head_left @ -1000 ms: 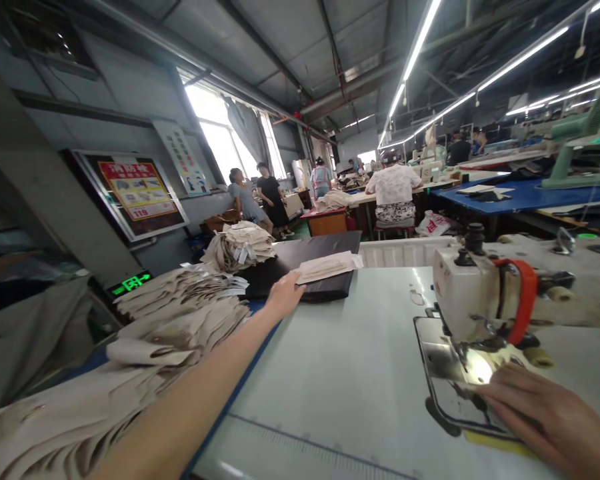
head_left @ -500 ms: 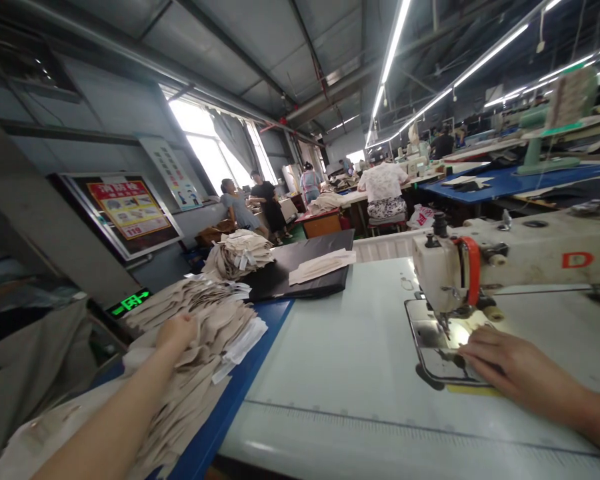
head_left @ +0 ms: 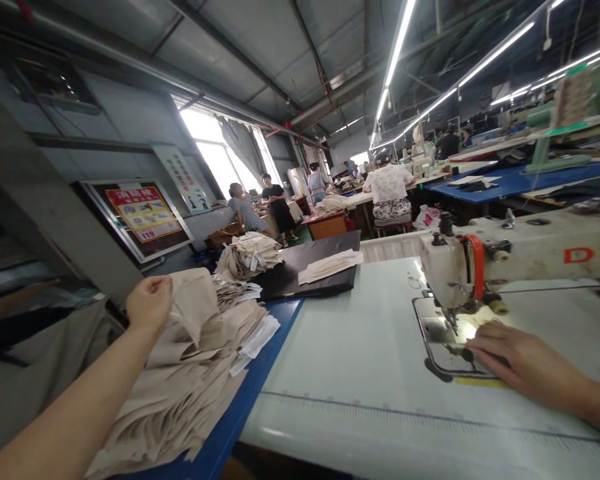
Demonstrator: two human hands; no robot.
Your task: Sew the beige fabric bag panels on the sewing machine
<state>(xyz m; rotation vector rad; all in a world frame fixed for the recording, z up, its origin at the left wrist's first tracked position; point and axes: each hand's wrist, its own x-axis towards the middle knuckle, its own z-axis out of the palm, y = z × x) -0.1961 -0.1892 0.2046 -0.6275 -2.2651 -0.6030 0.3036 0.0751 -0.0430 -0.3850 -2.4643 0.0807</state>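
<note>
**Left hand lifts fabric piece; right hand flat at the needle plate**

Pale sewing table (head_left: 360, 373): bare stretch between the hands, blue edge strip (head_left: 250, 393) at 7 o'clock. Left hand (head_left: 149, 303), at 9, fingers closed, pinching a beige cut fabric piece (head_left: 193, 303) raised off the beige fabric stack (head_left: 190, 380). Right hand (head_left: 515, 357), at 3, fingers spread flat, gripping nothing, lies on the plate of the white sewing machine (head_left: 510, 257).
</note>
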